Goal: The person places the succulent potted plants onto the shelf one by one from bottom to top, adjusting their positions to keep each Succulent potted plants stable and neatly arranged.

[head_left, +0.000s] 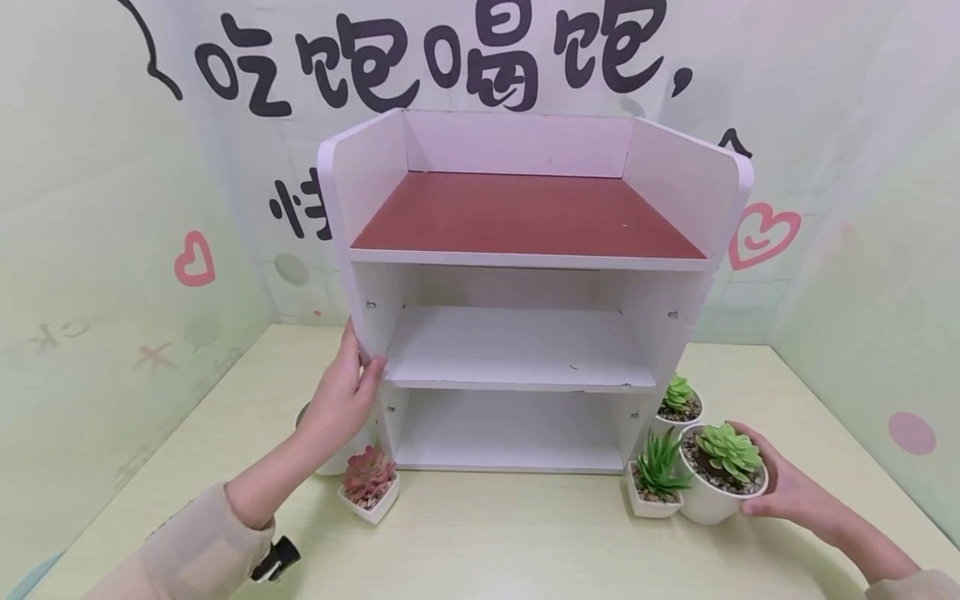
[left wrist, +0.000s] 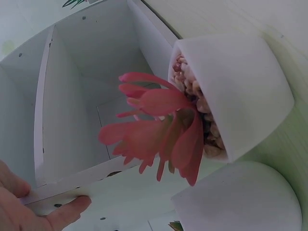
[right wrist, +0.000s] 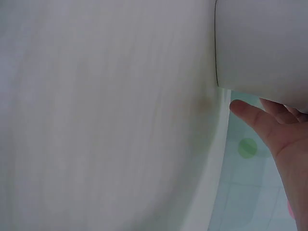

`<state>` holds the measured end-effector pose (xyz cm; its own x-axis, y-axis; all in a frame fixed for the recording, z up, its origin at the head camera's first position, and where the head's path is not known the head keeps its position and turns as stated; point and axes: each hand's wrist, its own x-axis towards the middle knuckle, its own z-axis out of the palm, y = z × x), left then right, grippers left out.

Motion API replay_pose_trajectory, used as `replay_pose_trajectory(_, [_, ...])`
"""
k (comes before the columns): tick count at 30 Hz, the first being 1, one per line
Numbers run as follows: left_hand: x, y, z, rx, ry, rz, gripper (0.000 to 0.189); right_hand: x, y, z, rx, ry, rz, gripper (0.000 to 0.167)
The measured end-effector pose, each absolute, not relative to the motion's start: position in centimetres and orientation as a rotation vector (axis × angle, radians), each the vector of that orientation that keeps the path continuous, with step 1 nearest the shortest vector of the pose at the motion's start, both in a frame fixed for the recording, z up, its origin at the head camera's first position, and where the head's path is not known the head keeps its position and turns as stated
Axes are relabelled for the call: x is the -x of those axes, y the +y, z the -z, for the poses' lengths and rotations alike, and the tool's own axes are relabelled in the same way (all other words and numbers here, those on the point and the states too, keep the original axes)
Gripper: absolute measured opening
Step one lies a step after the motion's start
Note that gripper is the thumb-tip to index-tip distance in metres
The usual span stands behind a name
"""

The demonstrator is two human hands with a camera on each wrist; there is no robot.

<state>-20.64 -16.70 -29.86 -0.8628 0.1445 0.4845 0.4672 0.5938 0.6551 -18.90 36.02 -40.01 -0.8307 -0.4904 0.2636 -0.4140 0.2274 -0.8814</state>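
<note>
My left hand (head_left: 341, 408) grips the left side panel of a small white shelf unit (head_left: 525, 387), thumb at the front edge and fingers on the outer side. In the left wrist view, a red succulent (left wrist: 159, 125) in a white pot (left wrist: 240, 91) stands close by, below that hand. My right hand (head_left: 787, 492) is at the right side of a round white pot (head_left: 712, 500) with a green succulent (head_left: 727, 454). Its fingers reach behind the rim, and its thumb lies near the pot's side. In the right wrist view, the thumb (right wrist: 255, 120) is extended, apart from the pot.
A spiky green plant (head_left: 660, 467) in a square pot stands by the shelf's right front corner, with another potted succulent (head_left: 678, 396) behind. On the left, a white pot (head_left: 341, 454) is partly hidden by my forearm. Printed walls surround the pale table (head_left: 510, 542).
</note>
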Motion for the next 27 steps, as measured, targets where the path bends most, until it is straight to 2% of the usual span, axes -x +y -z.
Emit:
replay_pose_trajectory(6, [20.66, -16.69, 29.8, 0.491, -2.446, 1.166, 0.062, 18.84, 35.82, 40.13, 0.918, 2.473, 1.647, 0.089])
replay_pose_trajectory(27, [20.73, -16.71, 29.98, 0.507, -2.442, 1.177, 0.063, 18.74, 36.22, 40.12, 1.095, 2.504, 1.613, 0.088])
